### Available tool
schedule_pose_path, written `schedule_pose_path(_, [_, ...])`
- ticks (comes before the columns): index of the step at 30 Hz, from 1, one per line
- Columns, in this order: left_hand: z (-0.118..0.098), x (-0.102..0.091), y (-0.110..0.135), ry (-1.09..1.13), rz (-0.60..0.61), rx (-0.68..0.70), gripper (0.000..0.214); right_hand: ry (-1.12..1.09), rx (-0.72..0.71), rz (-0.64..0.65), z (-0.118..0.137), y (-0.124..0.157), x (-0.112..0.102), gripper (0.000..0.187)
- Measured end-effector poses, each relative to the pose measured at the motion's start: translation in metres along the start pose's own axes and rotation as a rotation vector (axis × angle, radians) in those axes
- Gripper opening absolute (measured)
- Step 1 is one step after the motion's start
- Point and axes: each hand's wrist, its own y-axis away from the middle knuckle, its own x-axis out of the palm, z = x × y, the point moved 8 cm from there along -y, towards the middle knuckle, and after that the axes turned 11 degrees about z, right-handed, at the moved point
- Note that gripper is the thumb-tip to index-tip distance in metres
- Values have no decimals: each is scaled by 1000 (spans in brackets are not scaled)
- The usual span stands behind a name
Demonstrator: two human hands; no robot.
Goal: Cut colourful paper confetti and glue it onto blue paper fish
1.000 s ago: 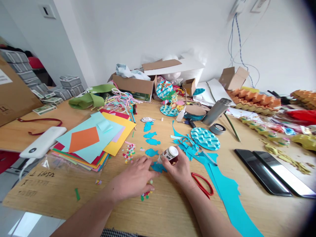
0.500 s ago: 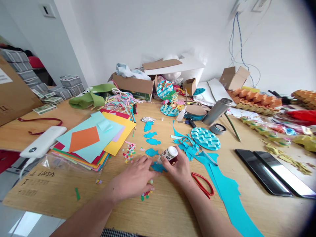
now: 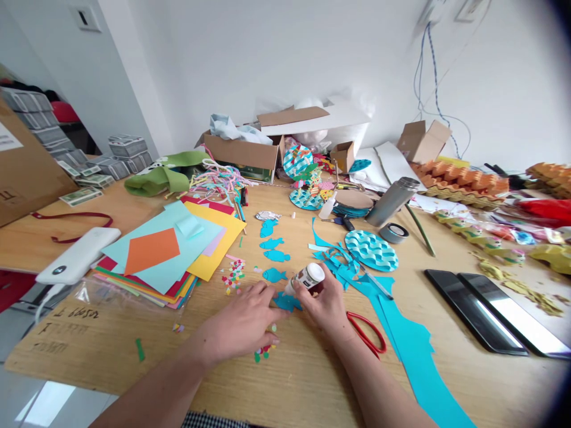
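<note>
— Start at the left.
— One white power bank (image 3: pixel 78 255), then one orange sheet (image 3: pixel 151 252) on a paper stack (image 3: pixel 207 260).
— The left hand (image 3: pixel 243 318)?
— Palm down, fingers spread, gripping nothing; its fingertips are at one blue fish (image 3: pixel 288 302).
— Any others?
— Four more cutouts (image 3: pixel 276 256), in a column just beyond; that fifth lies between the hands.
— The right hand (image 3: pixel 328 306)?
— Wrapped around one bottle (image 3: pixel 304 279), tilted, narrow end down at the fish.
— Further right?
— One red handle loop (image 3: pixel 382 343), two black phones (image 3: pixel 475 312).
</note>
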Motion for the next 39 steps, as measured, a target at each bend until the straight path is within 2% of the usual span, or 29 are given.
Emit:
schedule_pose_path(14, [-2,-1,1,-16,20,4,34,-3,12,22,0,0,3,20])
schedule_pose_path(19, [0,1,1,5,3,12,31,-148,37,-39,-5,2,-4,21])
schedule_pose_path(24, [1,0,1,13,2,6,32,-249,26,-23,-5,2,-3,21])
schedule_pose_path(32, [-1,0,1,27,-7,18,35,-116,-18,77,7,1,4,16])
schedule_pose_path(39, [0,0,0,6,-10,19,31,-44,-48,107,8,2,7,16])
